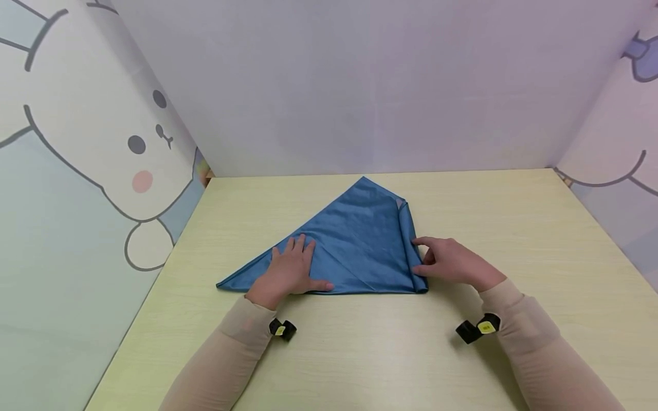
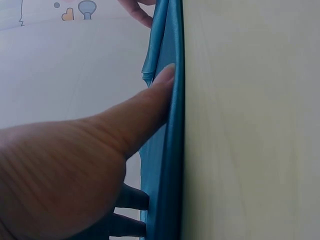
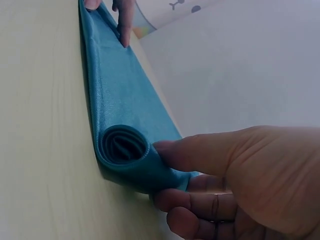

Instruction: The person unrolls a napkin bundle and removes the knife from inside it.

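Observation:
A blue satiny cloth (image 1: 354, 245) lies folded on the table, one point toward the back and a narrow tip at the left. Its right side is coiled into a roll (image 3: 124, 145), with the spiral end visible in the right wrist view. My right hand (image 1: 452, 261) grips this roll, thumb on the near part and curled fingers along the outer side. Spread flat on the cloth's left part, my left hand (image 1: 290, 268) presses it down. Its thumb (image 2: 145, 105) lies along the front folded edge in the left wrist view.
The pale wooden table (image 1: 370, 354) meets a plain light wall (image 1: 380, 91) just behind the cloth's back point. Side panels with cartoon drawings (image 1: 103, 148) stand at left and right. A small black device with a yellow label (image 1: 485, 327) is worn on each wrist.

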The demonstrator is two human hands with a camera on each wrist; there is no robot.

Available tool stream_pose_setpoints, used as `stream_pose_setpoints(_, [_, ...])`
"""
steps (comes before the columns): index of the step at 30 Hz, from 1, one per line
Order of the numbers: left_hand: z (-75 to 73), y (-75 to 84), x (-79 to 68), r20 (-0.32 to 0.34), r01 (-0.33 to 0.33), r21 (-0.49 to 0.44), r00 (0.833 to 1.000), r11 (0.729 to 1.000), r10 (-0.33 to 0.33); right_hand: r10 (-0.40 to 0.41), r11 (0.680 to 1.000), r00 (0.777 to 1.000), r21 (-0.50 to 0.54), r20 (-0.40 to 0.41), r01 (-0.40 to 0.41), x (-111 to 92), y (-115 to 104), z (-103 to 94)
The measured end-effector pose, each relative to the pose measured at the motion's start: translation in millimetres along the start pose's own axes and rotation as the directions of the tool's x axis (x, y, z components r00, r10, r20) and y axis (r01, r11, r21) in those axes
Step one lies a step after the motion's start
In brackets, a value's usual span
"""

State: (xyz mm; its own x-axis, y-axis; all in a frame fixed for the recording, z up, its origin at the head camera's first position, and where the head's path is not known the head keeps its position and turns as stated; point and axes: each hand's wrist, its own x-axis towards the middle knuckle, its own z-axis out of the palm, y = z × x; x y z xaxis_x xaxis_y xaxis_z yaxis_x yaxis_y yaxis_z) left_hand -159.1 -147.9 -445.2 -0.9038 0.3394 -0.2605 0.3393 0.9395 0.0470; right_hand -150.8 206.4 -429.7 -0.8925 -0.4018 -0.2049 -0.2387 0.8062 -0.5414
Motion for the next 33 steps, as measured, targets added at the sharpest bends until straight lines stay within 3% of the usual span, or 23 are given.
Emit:
stream_pose_setpoints(12, [-0.2, 0.6, 0.1, 0.006, 0.002, 0.009, 1.000, 1.000, -0.002, 0.003, 1.000, 1.000, 0.015, 0.017, -0.003, -2, 5, -4.1])
stream_pose_setpoints(22, [-1.8, 0.5, -0.5, 0.011, 0.003, 0.008, 1.000, 1.000, -0.003, -0.076, 0.991, 0.982, -0.125, -0.174, 0.054, 3, -8, 9.1])
stream_pose_setpoints(33, [-3.2, 0.6, -0.3, 0.023, 0.002, 0.009, 1.000, 1.000, -0.002, -0.118, 0.972, 0.979, -0.221, -0.166, 0.080, 10, -12, 33.7])
